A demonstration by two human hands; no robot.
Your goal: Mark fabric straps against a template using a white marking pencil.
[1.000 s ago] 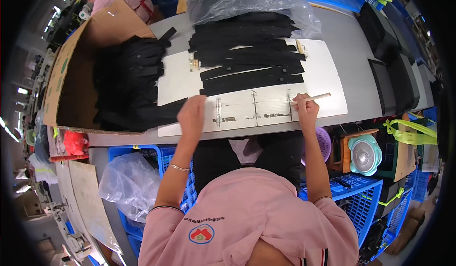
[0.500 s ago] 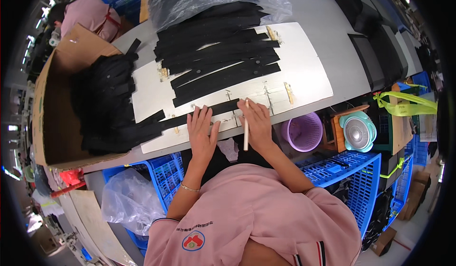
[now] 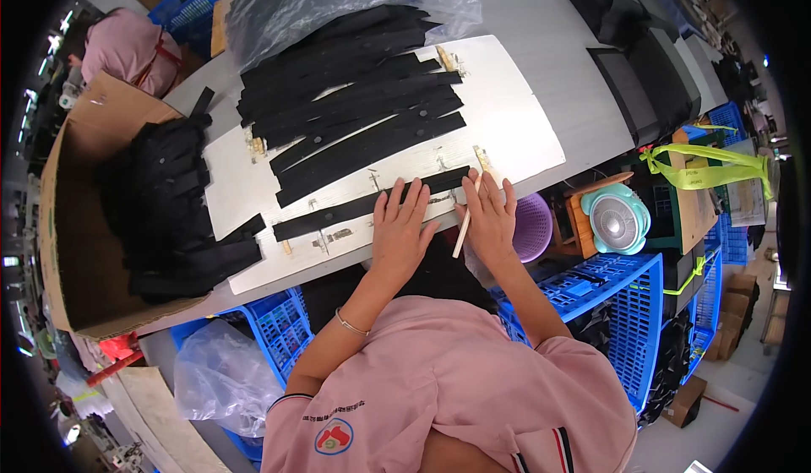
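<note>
A single black fabric strip point(image 3: 334, 214) lies flat along the near edge of a white marked board point(image 3: 519, 118). The fingers of my left hand point(image 3: 400, 235) are stretched out flat, their tips on the strip's near edge. At the strip's right end, my right hand point(image 3: 492, 220) has its fingertips down by a marked line. A slim white pen-like stick point(image 3: 462, 235) is held in that hand, slanting toward me. Beyond the single strip, several more black strips point(image 3: 372, 154) are spread in an overlapping stack on the board, a few with small round dots.
An open cardboard box point(image 3: 80, 169) on the left holds a heap of black strips point(image 3: 173, 211). Clear plastic sheeting point(image 3: 338, 0) covers the far stack. Black cases point(image 3: 646, 93) stand far right. Below the table edge are a purple basket point(image 3: 532, 226), a teal fan point(image 3: 619, 220) and blue crates point(image 3: 634, 329).
The single strip has slid right along the board, and its left end now lies apart from the heap. Both hands have moved right with it; the stick stays in my right hand.
</note>
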